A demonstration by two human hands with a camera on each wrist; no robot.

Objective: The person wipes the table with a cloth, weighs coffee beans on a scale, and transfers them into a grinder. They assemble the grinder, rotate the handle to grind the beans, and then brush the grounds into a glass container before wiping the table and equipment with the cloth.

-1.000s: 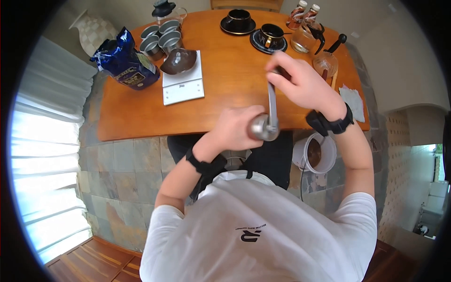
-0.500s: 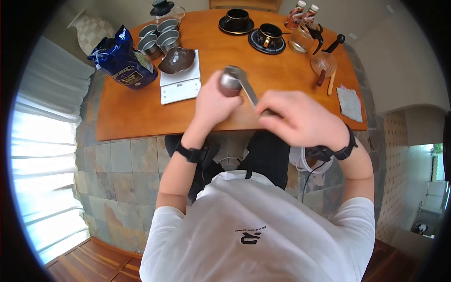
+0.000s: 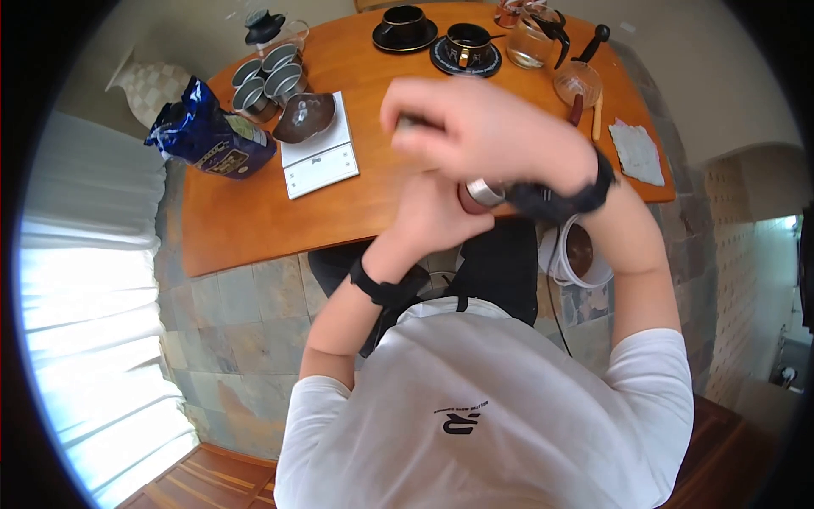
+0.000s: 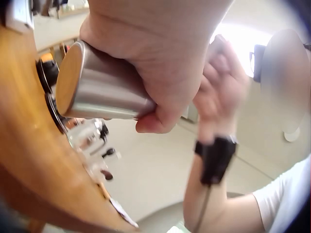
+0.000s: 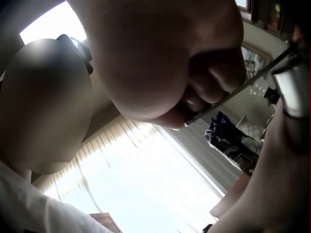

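Note:
My left hand (image 3: 428,212) grips the body of a hand coffee grinder (image 3: 485,192), held close to the table's front edge. In the left wrist view, the grinder's brushed steel cylinder (image 4: 109,90) lies tilted, its round base toward the table. Above it, my right hand (image 3: 500,131) is blurred and curls round the end of the crank. The right wrist view shows the thin crank arm (image 5: 238,94) running from those curled fingers to the grinder's top. From the head view, my right hand and wrist strap hide most of the crank.
At the left stand a blue bag (image 3: 229,148), several metal cups (image 3: 286,82) and a white scale (image 3: 322,174) bearing a dark bowl (image 3: 305,117). Black cups (image 3: 469,38) on saucers and a glass pot (image 3: 527,51) stand farther back. A cloth (image 3: 636,153) lies right; a bucket (image 3: 604,270) is on the floor.
The right hand has swung round with the crank, from far side to near right and now over to the upper left. The grinder shifted up-left, then back right and nearer the body.

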